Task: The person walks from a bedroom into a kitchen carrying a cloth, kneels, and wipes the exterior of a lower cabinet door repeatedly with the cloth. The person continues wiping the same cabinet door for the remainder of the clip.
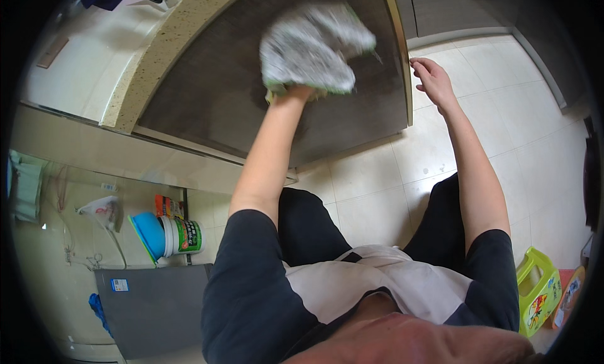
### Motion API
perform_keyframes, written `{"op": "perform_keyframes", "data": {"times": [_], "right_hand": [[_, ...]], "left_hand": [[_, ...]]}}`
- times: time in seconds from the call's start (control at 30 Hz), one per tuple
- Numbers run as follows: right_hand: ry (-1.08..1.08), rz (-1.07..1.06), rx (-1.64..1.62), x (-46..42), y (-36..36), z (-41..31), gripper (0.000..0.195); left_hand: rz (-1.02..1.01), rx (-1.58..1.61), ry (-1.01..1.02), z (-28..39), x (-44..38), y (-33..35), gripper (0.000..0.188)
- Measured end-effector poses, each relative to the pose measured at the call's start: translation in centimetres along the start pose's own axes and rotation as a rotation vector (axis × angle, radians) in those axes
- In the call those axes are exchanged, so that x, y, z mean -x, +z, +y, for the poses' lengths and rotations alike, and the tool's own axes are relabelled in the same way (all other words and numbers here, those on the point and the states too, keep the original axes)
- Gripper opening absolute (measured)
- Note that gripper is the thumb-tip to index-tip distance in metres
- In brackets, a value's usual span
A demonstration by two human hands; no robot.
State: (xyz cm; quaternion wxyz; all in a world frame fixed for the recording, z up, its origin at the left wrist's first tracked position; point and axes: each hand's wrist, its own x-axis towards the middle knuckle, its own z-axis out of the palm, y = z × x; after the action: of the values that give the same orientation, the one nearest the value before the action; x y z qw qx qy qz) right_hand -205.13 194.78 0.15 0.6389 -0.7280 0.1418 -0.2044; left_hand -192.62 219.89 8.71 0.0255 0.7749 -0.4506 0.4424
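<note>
A grey-white cloth with green edges [306,53], blurred, lies against the dark cabinet door [203,100]. My left hand [295,93] is on the cloth at its lower edge; the cloth covers nearly all of the hand, and only the wrist shows plainly. To the right, my right hand [430,78] has its fingertips at the door's light metal-coloured edge [403,57], its fingers slightly bent and apart, with nothing held. Whether the fingertips touch that edge cannot be told.
A speckled stone countertop edge [137,76] runs along the upper left. Behind my left arm stand a blue basin [148,236], a white bucket [186,235] and a grey appliance or cabinet [155,312]. A green plastic stool [538,293] stands at lower right on the tiled floor [368,213].
</note>
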Motion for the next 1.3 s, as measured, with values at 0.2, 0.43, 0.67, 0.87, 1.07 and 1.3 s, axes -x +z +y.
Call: {"op": "perform_keyframes", "data": {"times": [0.2, 0.43, 0.67, 0.87, 1.07, 1.3], "right_hand": [[0.091, -0.033, -0.051, -0.8, -0.2, 0.5, 0.036], [0.038, 0.283, 0.123, -3.4, -2.0, 5.0, 0.033], [0.182, 0.049, 0.151, -1.7, -1.1, 3.2, 0.033], [0.112, -0.075, 0.18, 0.4, -0.9, 1.6, 0.03], [0.06, -0.207, 0.149, 1.6, -0.7, 0.4, 0.024], [0.107, -0.329, 0.053, 1.5, -0.2, 0.6, 0.021]], "left_hand": [[-0.131, -0.157, 0.059, 5.7, -6.7, 2.6, 0.046], [-0.547, 0.719, 0.041, 13.9, -4.6, 0.1, 0.031], [-0.502, 1.235, -0.485, 10.3, 8.7, 4.4, 0.018], [-0.121, 1.375, -0.523, 2.8, 8.2, -0.5, 0.015], [0.25, -0.047, -0.273, -7.0, 3.6, -3.5, 0.025], [0.013, -0.251, -0.205, 2.9, 6.9, 1.7, 0.028]]}}
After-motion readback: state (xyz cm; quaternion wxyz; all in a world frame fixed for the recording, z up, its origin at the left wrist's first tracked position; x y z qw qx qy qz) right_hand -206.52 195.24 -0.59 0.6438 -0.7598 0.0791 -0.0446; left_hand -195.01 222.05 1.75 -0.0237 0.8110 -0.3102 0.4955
